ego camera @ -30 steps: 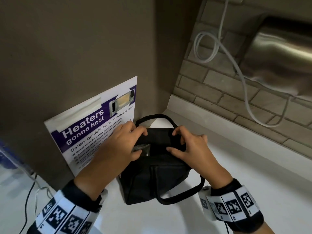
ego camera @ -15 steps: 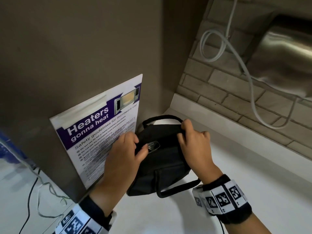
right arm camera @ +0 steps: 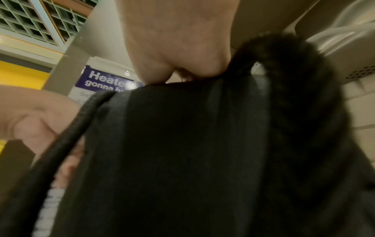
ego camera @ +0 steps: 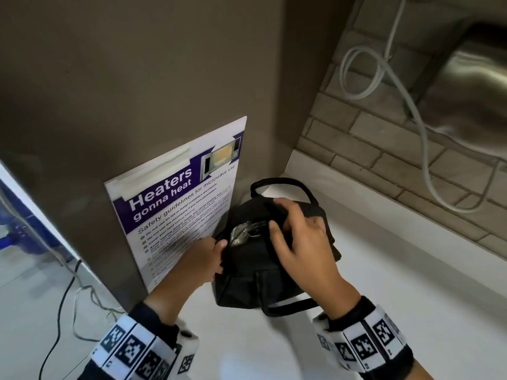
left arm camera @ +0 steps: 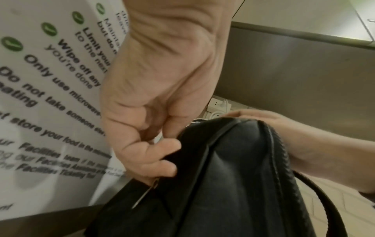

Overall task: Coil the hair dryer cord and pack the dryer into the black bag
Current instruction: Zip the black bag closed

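The black bag (ego camera: 255,281) sits on the white counter (ego camera: 411,283), in the corner by the brown wall. My left hand (ego camera: 219,253) pinches the bag's left end, and the left wrist view shows a metal zip pull (left arm camera: 145,197) sticking out below its curled fingers (left arm camera: 168,144). My right hand (ego camera: 282,218) lies over the top of the bag and grips the fabric between thumb and fingers. Something silvery (ego camera: 241,234) shows in a narrow gap at the top. The hair dryer and its cord cannot be made out. One carry handle (ego camera: 279,182) arches at the far side and the other (ego camera: 290,308) lies in front.
A "Heaters gonna heat" poster (ego camera: 175,204) leans on the wall just left of the bag. A white cable (ego camera: 411,111) loops down the brick wall beside a steel appliance (ego camera: 472,86). Dark cables (ego camera: 65,297) trail at lower left. A power strip (left arm camera: 219,104) lies behind the bag.
My left hand has slid from the bag's top down to its left end. The right hand has moved left across the top. The bag now sits closer to the poster.
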A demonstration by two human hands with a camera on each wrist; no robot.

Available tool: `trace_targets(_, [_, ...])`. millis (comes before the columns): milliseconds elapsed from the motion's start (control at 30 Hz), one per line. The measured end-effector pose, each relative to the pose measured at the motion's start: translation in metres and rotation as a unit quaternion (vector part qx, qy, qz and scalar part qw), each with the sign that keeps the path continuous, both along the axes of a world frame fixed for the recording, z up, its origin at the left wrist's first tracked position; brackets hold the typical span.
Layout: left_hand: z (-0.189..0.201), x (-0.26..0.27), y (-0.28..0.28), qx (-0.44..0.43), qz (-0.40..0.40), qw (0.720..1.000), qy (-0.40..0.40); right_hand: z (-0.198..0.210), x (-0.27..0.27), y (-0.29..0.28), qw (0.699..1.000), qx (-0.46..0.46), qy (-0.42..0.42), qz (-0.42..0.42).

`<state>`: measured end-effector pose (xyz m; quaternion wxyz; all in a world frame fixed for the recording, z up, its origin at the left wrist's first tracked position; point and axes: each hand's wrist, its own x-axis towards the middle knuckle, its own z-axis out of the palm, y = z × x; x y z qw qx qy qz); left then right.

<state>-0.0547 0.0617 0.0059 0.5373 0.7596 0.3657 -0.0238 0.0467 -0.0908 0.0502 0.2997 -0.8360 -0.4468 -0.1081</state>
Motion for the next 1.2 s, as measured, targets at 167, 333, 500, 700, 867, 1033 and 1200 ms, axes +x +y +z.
trace_targets(167, [-0.013, 0.000, 0.000, -0.006, -0.035, 0.999, 0.033, 0.004, -0.011, 0.000, 0.993, 0.116, 0.024, 0.017])
trace_targets(333, [-0.028, 0.002, 0.006, -0.121, -0.007, 0.992, 0.040, 0.002, -0.010, -0.004, 0.993, 0.100, 0.040, 0.037])
trace_targets(500, [-0.026, -0.003, 0.002, -0.259, -0.041, 0.965, 0.005, 0.003, -0.012, -0.005, 0.996, 0.063, 0.056, 0.025])
trace_targets(700, [-0.016, -0.007, 0.005, -0.101, -0.069, 0.992, -0.027, 0.005, -0.016, -0.009, 0.999, -0.028, -0.005, 0.028])
trace_targets(867, [0.024, -0.010, -0.007, -0.041, -0.089, 0.983, -0.157, -0.006, -0.033, -0.001, 0.989, -0.073, -0.118, 0.046])
trace_targets(1033, [0.029, -0.014, -0.017, 0.059, -0.096, 0.973, -0.204, -0.010, -0.036, 0.004, 0.987, -0.050, -0.148, 0.039])
trace_targets(1200, [0.018, -0.016, -0.017, 0.042, -0.091, 0.961, -0.256, -0.013, -0.031, 0.004, 0.994, -0.040, -0.097, 0.036])
